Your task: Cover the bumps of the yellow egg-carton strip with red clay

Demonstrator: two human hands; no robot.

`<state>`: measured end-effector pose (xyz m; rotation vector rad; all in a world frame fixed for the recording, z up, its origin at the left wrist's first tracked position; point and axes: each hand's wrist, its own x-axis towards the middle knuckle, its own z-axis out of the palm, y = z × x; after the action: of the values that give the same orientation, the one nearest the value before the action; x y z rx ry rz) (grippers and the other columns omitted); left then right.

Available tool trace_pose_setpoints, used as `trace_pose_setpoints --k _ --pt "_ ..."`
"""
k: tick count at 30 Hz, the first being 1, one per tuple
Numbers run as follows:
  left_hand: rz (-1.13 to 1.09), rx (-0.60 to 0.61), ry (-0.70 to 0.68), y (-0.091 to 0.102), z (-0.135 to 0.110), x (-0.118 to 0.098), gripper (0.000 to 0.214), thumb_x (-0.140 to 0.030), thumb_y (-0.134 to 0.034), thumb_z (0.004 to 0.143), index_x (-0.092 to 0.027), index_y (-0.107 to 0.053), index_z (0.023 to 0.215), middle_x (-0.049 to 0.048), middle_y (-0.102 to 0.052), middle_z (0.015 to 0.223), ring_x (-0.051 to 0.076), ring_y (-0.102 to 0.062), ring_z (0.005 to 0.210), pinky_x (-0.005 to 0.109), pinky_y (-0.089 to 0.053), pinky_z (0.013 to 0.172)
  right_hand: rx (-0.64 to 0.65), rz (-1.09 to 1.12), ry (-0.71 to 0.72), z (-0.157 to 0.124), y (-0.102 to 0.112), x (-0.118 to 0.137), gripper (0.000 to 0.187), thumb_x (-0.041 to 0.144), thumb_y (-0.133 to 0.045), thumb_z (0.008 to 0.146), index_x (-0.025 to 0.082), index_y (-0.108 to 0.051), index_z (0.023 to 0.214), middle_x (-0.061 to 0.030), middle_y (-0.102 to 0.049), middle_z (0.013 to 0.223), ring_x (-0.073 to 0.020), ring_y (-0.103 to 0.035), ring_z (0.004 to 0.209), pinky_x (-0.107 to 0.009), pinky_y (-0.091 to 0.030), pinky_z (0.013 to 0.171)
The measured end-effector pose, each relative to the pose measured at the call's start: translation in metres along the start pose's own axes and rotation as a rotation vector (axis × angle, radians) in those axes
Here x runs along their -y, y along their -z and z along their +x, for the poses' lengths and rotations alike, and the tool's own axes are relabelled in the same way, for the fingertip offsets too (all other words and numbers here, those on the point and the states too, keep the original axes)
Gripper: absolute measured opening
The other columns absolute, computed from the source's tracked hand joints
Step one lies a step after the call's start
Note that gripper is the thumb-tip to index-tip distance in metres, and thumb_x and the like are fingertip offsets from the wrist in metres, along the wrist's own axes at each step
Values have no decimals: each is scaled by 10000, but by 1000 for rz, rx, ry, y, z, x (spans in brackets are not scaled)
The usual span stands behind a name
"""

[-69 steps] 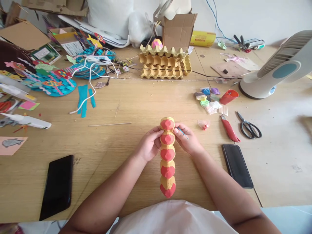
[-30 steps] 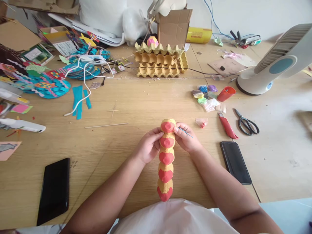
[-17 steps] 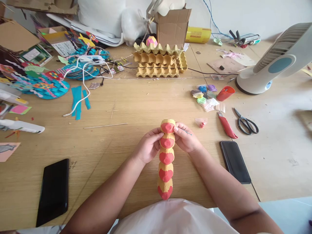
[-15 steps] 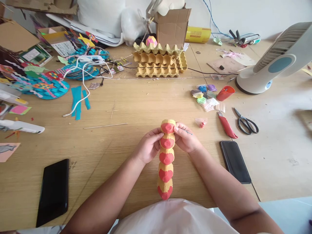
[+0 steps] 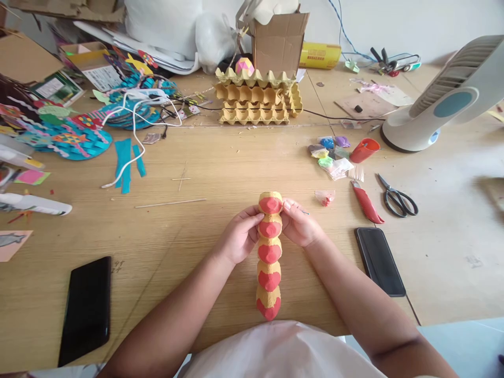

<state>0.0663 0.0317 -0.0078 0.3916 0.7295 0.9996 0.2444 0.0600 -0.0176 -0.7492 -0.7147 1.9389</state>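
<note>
A strip of yellow egg-carton cups with red-painted tops (image 5: 270,254) lies lengthwise on the wooden table (image 5: 205,168), pointing away from me. My left hand (image 5: 239,234) grips its left side near the far end, fingers curled round the second cup. On the opposite side my right hand (image 5: 301,224) presses against the same cups, pinching a thin blue stick whose tip barely shows.
Stacked egg cartons (image 5: 258,100) and a cardboard box (image 5: 279,44) stand at the back. Clay bags (image 5: 331,156), a red cup (image 5: 364,150), a red knife (image 5: 367,204), scissors (image 5: 397,198), a phone (image 5: 380,261) and a fan (image 5: 443,102) lie right. Another phone (image 5: 87,308), paper crafts (image 5: 71,134) and a glue gun (image 5: 35,203) lie left.
The right hand has drawn the thin blue stick in, so less of it shows. The carton strip has shifted slightly; both hands keep their grip.
</note>
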Motion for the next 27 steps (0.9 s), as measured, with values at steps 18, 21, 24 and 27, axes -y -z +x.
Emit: trace_pose_setpoints --k 18,21,24,27 --pt "311 84 -245 3 4 -7 372 -466 -927 848 -178 -830 1063 69 -803 960 203 -725 915 291 -552 830 -57 -178 123 6 5 -3 446 593 -990 715 235 -758 843 14 -719 781 -145 -620 696 -291 -539 691" --pt "435 27 -358 7 5 -8 325 -463 -922 861 -180 -839 996 67 -800 955 196 -702 911 286 -533 835 -63 -180 118 6 3 -4 447 589 -1000 704 240 -762 849 17 -724 796 -142 -625 706 -283 -536 692" --pt "493 -61 -399 9 6 -8 320 -467 -942 835 -181 -845 939 51 -780 893 184 -662 836 278 -503 765 -49 -197 106 5 3 -4 447 596 -994 712 241 -763 854 11 -724 804 -149 -630 717 -295 -541 704" --pt "496 -116 -391 8 6 -9 332 -484 -955 811 -182 -853 907 40 -759 837 177 -629 779 282 -476 721 -49 -214 103 5 3 -5 451 599 -992 711 242 -754 852 10 -719 799 -153 -624 712 -301 -536 696"
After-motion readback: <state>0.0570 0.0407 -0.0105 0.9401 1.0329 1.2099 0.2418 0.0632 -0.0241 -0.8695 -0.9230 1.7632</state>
